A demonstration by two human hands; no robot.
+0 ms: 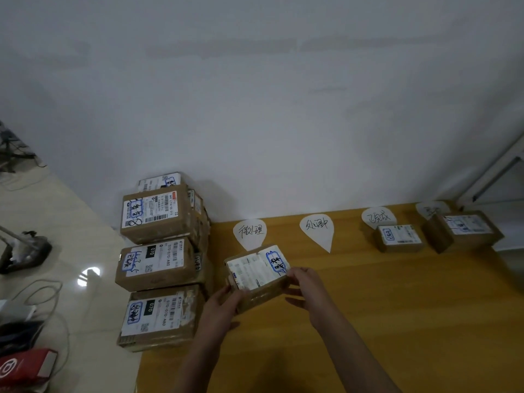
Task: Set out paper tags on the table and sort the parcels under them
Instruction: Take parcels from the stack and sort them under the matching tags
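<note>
Where the wooden table (368,321) meets the wall, four paper tags (317,229) are laid in a row, and a stack of unsorted parcels (158,265) is seen off its left edge. Two sorted parcels (399,238) are noted under the two right-hand tags. One small parcel (256,275) is held just below the leftmost tag (249,232); whether it touches the tabletop cannot be told. It is clamped by its ends, the left hand (224,304) curled round the near-left corner and the right hand (309,290) pinching the right end. It is judged light and stiff, its taped cardboard somewhat slick, and best taken by opposite ends. Brown card, a creased white label and blue marker writing are observed.
</note>
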